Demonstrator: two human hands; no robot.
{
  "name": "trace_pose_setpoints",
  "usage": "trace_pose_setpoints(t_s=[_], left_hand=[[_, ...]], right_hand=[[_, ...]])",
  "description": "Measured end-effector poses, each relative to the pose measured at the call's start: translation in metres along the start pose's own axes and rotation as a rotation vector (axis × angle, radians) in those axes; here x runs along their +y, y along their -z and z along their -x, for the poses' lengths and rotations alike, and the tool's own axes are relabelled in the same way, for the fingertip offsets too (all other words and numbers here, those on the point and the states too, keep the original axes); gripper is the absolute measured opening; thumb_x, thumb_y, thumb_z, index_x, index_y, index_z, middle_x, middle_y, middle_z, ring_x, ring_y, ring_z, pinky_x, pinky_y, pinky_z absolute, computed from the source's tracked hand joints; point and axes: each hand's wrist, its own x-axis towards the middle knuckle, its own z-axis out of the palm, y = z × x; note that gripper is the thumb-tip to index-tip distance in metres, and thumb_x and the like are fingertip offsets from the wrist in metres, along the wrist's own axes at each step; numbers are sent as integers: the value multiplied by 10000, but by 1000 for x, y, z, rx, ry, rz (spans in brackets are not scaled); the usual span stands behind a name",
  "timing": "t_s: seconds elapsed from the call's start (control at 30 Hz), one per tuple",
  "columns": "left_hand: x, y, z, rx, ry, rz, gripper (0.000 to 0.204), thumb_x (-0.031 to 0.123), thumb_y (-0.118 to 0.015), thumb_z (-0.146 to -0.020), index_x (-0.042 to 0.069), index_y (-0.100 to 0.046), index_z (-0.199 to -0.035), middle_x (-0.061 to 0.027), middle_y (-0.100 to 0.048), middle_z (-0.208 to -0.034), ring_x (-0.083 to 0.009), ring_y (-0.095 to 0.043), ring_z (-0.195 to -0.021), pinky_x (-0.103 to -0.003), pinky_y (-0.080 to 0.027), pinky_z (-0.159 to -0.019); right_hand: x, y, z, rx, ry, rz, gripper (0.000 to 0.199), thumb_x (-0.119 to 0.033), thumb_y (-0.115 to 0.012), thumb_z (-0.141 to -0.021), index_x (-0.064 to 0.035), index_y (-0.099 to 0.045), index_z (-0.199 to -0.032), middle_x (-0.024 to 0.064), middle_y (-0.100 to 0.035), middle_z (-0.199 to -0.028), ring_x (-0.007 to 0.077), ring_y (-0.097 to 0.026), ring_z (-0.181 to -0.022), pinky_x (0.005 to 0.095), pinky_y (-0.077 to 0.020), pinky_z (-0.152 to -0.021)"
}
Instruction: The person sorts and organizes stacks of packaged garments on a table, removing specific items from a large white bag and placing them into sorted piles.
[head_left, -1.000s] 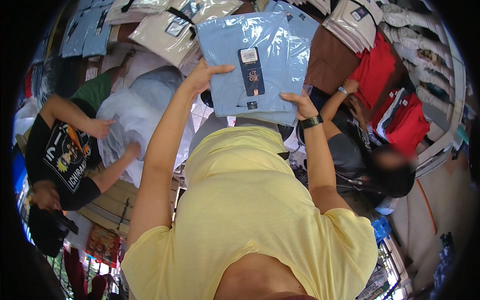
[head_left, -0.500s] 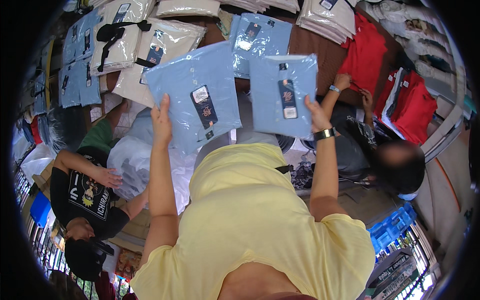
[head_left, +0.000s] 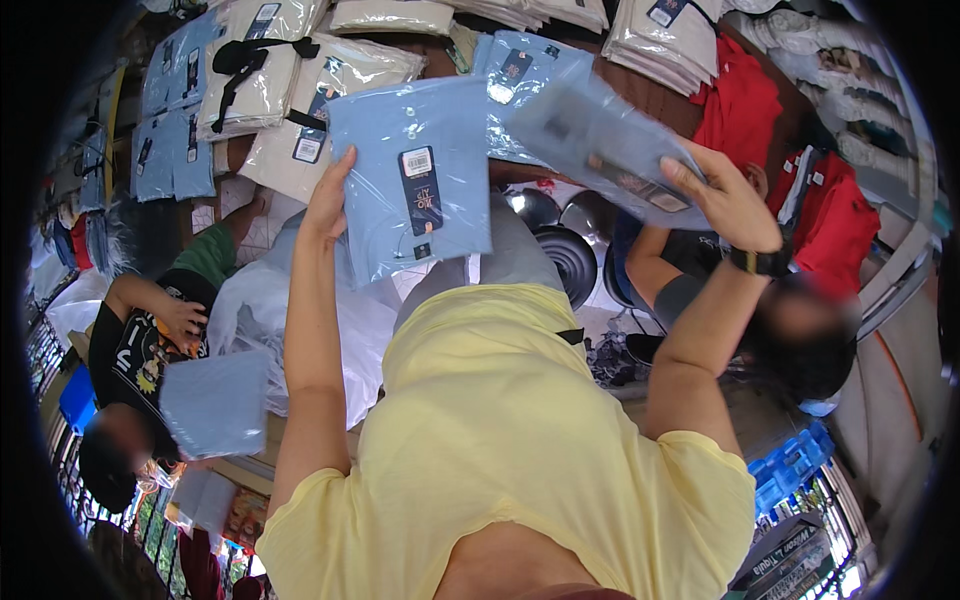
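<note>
My left hand grips the left edge of a folded light-blue shirt in a clear plastic bag, its dark tag facing up. In my right hand is a second bagged blue shirt, tilted and smeared by motion, thumb on top and fingers hidden beneath. The two packs are apart, held in front of the table's near edge. Just beyond them, another bagged blue shirt lies on the brown table.
Bagged cream shirts and blue stacks cover the table's left; a cream stack and red garments lie right. A co-worker at left holds a blue pack. Another person sits at right, near my right forearm.
My right hand has swung right and turned its pack at a slant. The left pack has shifted slightly right and straightened. A blue pack now shows at the left co-worker.
</note>
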Motion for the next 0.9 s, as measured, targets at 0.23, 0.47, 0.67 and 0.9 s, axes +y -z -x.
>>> trace_pose_setpoints(t_s=[0.23,0.47,0.67,0.9], left_hand=[[-17,-49,-47,-344,399,13,517,369,-549,-937,-13,-489,-1281,-117,-621,-1164,-199,-632,-1022,-342,-530,-872],[-48,-52,-61,-360,345,342,653,293,-697,-801,7,-449,-1334,-109,-613,-1191,-202,-630,-1021,-358,-511,-908],[-51,-76,-19,-471,253,349,756,185,-755,-705,7,-413,-1355,-132,-598,-1202,-218,-621,-1038,-367,-500,-920],[-56,-94,-82,-437,221,-31,814,105,-737,-663,-20,-354,-1370,-176,-541,-1236,-257,-561,-1115,-368,-452,-947]], right_hand=[[-68,-105,-108,-757,381,714,356,-296,-559,-915,-47,-594,-1167,174,-671,-902,347,-639,-869,452,-487,-776],[-39,-169,-168,-347,631,1192,300,-367,-758,-652,-124,-714,-823,60,-680,-832,265,-641,-886,527,-419,-926],[-3,-153,-106,487,621,729,485,-263,-794,-646,-121,-639,-1084,106,-518,-1209,312,-473,-1150,543,-231,-1089],[161,-128,-51,513,-244,-796,899,-339,-807,-735,31,-283,-1364,199,-418,-1308,260,-407,-1223,393,-344,-1033]])
